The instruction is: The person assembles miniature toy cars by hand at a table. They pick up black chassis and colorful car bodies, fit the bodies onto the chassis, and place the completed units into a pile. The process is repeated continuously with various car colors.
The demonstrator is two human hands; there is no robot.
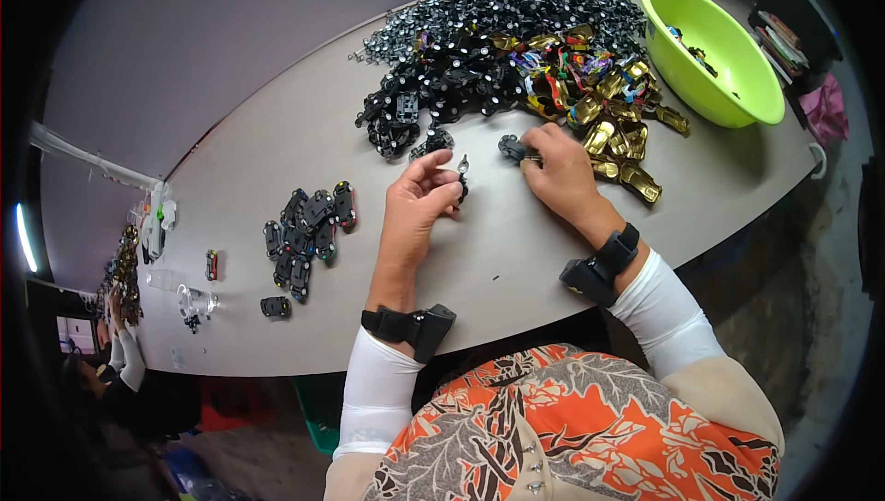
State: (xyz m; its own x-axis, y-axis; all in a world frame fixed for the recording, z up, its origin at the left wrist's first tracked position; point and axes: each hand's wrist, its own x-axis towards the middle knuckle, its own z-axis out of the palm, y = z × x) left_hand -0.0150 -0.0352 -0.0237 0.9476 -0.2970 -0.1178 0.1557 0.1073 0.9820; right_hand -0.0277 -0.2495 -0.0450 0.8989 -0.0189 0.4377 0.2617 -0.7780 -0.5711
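My left hand (421, 199) is closed, its thumb and fingertips pinching a small dark piece with a silvery round end (463, 167), probably a toy car's wheel part. To the right, my right hand (564, 172) bends its fingers over a black toy car chassis (511, 145) and grips its edge. Just beyond my hands spreads a heap of black chassis (442, 77) with pale wheels. Behind it lies a mound of small black-and-silver wheel parts (544, 3). Gold toy car body shells (627, 137) are piled next to my right hand, some multicoloured ones among them.
A lime green basin (659, 49) with a few pieces inside stands at the far right. Left of my arm lie several toy cars (297, 238) in a cluster. A clear plastic cup (195, 300) is farther left. Another person's arm (129, 353) reaches over the table's left end.
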